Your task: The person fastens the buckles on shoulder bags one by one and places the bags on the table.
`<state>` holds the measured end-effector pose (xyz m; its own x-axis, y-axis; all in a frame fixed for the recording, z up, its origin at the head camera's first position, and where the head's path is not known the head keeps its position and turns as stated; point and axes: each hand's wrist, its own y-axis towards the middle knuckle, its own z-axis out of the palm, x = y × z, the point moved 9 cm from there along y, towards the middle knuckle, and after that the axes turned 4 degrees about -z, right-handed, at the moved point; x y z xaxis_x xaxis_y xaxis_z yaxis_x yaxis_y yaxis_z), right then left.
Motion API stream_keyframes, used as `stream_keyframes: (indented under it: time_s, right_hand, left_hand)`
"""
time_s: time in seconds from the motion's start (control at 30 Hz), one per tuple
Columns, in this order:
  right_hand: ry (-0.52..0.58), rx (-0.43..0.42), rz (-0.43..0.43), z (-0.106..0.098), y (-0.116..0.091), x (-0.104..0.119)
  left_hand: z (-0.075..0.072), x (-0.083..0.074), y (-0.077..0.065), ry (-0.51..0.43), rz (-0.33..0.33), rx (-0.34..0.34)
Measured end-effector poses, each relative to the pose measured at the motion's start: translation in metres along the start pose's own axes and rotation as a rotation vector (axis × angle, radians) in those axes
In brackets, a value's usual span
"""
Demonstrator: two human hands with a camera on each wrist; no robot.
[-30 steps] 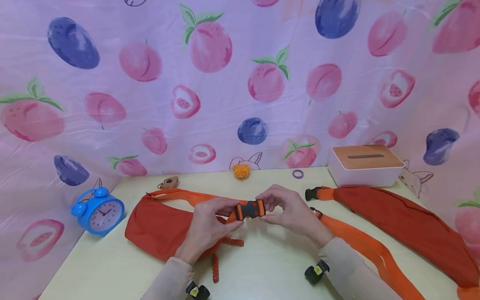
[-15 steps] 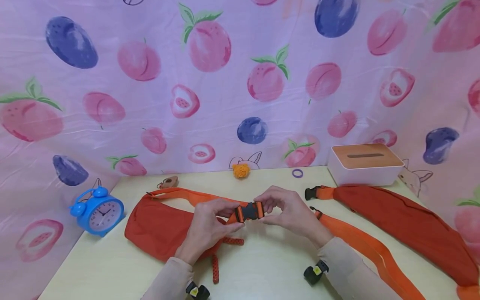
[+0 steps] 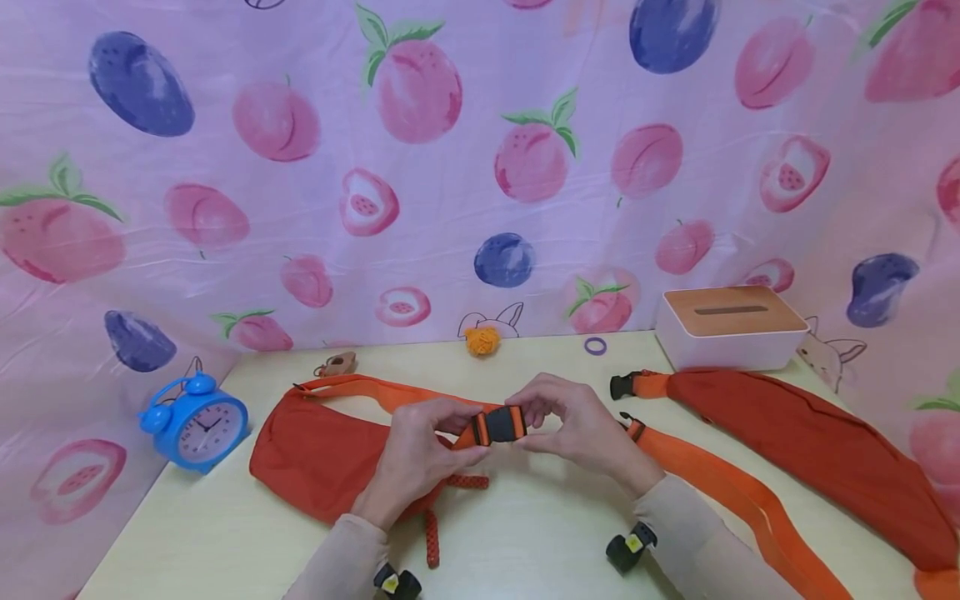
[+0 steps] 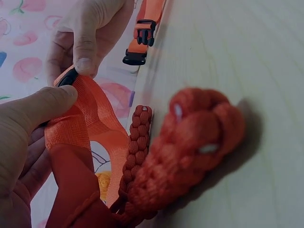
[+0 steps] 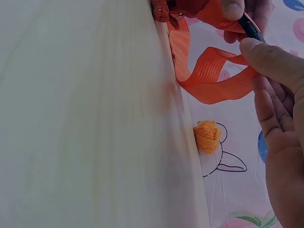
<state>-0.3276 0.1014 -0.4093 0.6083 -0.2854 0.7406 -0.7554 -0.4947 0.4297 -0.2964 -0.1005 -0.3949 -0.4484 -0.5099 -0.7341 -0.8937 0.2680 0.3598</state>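
Observation:
A red waist bag (image 3: 322, 454) with an orange strap (image 3: 375, 390) lies at the left of the table. Its black side-release buckle (image 3: 504, 424) is raised between both hands, the two halves joined into one compact block. My left hand (image 3: 420, 442) pinches the buckle's left end and webbing between thumb and fingers. From the other side, my right hand (image 3: 573, 421) pinches the right end, its thumb against the buckle in the right wrist view. Two braided red zipper pulls (image 3: 432, 537) hang from the bag, one looming large in the left wrist view.
A second red waist bag (image 3: 795, 450) with an unfastened buckle (image 3: 622, 386) lies at right. Behind it stands a tissue box (image 3: 742, 333). A blue alarm clock (image 3: 198, 423) is at left; an orange yarn ball (image 3: 482, 340) and purple ring (image 3: 596, 346) sit along the back.
The two buckle halves have come slightly closer, and the notched shape at the buckle's middle now looks like a solid block. Both hands stay nearly in place, the right shifting slightly left.

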Motion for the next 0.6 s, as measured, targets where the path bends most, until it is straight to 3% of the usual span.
stream_keyframes:
  time_s: [0.17,0.6]
  right_hand:
    - [-0.066,-0.014,-0.02,-0.0022,-0.0003,0.002]
    - [-0.064,-0.01,-0.027,-0.0018,-0.001,-0.0028]
  left_hand:
    - [0.0004,0.0012,0.0001,-0.009,-0.01,0.001]
    - [0.0028,0.003,0.0016,0.012,0.023,-0.006]
